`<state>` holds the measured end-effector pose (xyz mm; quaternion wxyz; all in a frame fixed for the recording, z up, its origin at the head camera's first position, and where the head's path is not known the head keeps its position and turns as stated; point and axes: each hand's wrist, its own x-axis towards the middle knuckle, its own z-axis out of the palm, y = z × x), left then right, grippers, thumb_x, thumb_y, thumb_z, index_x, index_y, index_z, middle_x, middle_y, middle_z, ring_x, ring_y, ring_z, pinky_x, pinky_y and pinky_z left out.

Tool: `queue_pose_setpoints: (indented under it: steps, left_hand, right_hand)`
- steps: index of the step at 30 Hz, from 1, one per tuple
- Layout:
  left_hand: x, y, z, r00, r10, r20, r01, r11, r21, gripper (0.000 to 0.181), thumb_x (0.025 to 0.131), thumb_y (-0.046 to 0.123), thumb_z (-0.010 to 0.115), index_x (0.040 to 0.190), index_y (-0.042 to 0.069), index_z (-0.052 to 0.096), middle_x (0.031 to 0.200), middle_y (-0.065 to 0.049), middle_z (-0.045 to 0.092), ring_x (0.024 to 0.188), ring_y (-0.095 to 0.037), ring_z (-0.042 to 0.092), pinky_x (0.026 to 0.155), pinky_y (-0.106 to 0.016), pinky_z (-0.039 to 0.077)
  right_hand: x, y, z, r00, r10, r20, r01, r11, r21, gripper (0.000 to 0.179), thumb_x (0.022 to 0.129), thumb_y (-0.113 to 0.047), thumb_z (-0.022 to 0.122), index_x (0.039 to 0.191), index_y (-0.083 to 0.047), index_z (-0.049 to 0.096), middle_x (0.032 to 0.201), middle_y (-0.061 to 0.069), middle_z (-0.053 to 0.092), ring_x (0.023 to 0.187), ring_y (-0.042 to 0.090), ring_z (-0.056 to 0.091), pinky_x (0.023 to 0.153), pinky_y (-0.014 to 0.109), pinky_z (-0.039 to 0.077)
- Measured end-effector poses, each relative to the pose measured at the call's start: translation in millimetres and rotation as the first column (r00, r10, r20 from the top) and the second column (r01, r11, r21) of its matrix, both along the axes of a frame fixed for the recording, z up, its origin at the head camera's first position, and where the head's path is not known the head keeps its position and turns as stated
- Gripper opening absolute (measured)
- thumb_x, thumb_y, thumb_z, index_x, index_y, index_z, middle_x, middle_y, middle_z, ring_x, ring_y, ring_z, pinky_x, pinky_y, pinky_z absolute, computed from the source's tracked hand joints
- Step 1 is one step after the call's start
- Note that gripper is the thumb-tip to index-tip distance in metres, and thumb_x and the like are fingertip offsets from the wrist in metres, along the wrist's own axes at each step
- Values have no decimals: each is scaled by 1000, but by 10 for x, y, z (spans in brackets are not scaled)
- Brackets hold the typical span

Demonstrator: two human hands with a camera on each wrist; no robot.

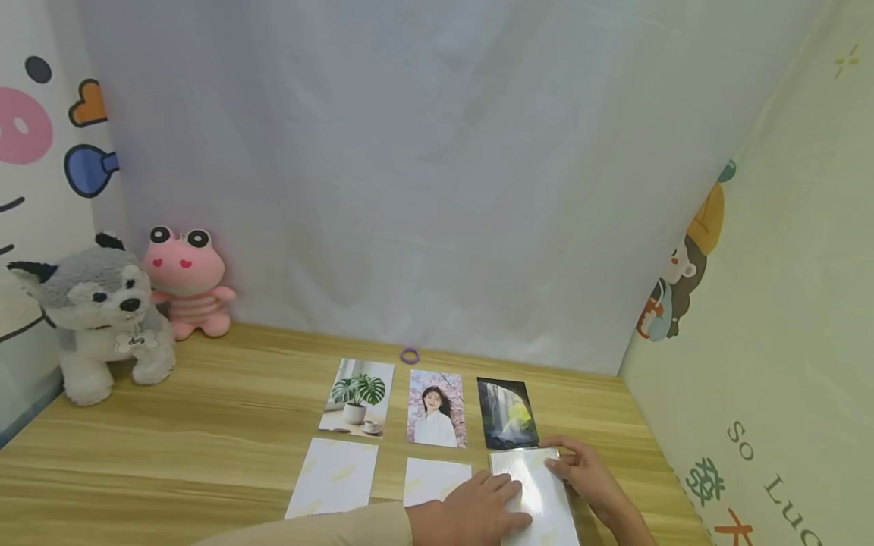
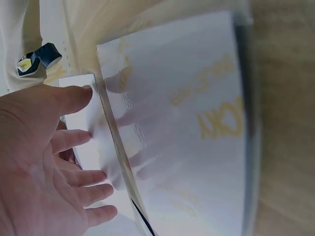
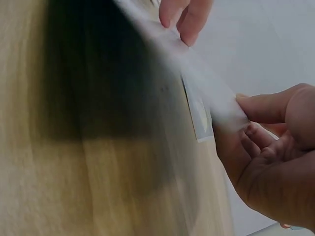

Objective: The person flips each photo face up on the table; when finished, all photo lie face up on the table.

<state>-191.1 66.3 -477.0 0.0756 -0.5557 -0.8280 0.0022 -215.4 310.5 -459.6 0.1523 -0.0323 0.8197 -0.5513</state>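
A glossy white sheet (image 1: 546, 504) with pale yellow print lies at the front right, a clear film margin along its edge. My left hand (image 1: 474, 508) rests on its left part with fingers spread and fairly straight. At the sheet's far right corner, my right hand (image 1: 590, 474) pinches the edge between thumb and fingers. The right wrist view shows the thumb (image 3: 261, 107) on the sheet (image 3: 211, 88), which is tilted and blurred there, with left fingertips (image 3: 188, 34) touching it further up. The left palm (image 2: 34, 157) shows up close in the left wrist view.
Beyond the sheet lie photos of a waterfall (image 1: 507, 413), a person under blossoms (image 1: 437, 409) and a potted plant (image 1: 356, 398). Two more white sheets (image 1: 334, 474) lie to the left. A purple ring (image 1: 410, 356), a plush dog (image 1: 109, 318) and a pink plush toy (image 1: 187, 280) stand further back.
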Motion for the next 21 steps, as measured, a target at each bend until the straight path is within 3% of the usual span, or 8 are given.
queue_pose_setpoints:
  steps: [5, 10, 12, 16, 21]
  left_hand:
    - [-19, 24, 59, 992, -41, 115, 33, 997, 68, 51, 95, 56, 57, 139, 28, 58, 141, -5, 56, 129, -14, 55, 98, -22, 49]
    - [-34, 24, 147, 972, -54, 227, 21, 989, 148, 54, 98, 50, 57, 146, 26, 51, 147, -3, 52, 134, -15, 52, 96, -22, 50]
    - [-33, 18, 167, 973, -51, 226, 6, 981, 195, 54, 98, 49, 57, 147, 27, 49, 147, -4, 51, 133, -16, 51, 93, -23, 52]
    - [-23, 13, 183, 987, -33, 159, -15, 958, 288, 59, 95, 52, 61, 148, 28, 48, 144, -8, 50, 130, -18, 52, 87, -22, 53]
    - [-26, 22, 200, 995, 24, 94, -58, 928, 368, 75, 84, 56, 73, 149, 28, 46, 141, -9, 50, 128, -19, 53, 89, -24, 53]
  right_hand:
    - [25, -15, 75, 999, -37, 15, 37, 999, -39, 45, 98, -6, 57, 134, 15, 43, 95, 7, 74, 78, 16, 70, 68, 33, 59]
    - [24, -33, 140, 994, -109, 19, 110, 991, -75, 48, 99, -8, 56, 138, 15, 39, 98, 6, 73, 84, 16, 71, 74, 33, 60]
    - [20, -52, 166, 988, -155, 21, 156, 983, -98, 47, 100, -8, 55, 138, 14, 38, 98, 5, 73, 85, 15, 71, 75, 32, 60]
    - [1, -124, 234, 964, -264, 22, 264, 952, -157, 46, 100, -6, 53, 139, 11, 38, 94, 3, 73, 83, 13, 71, 75, 29, 59]
    - [-29, -225, 299, 932, -361, 21, 357, 908, -219, 44, 101, -6, 51, 141, 8, 39, 98, 2, 69, 86, 12, 70, 78, 27, 58]
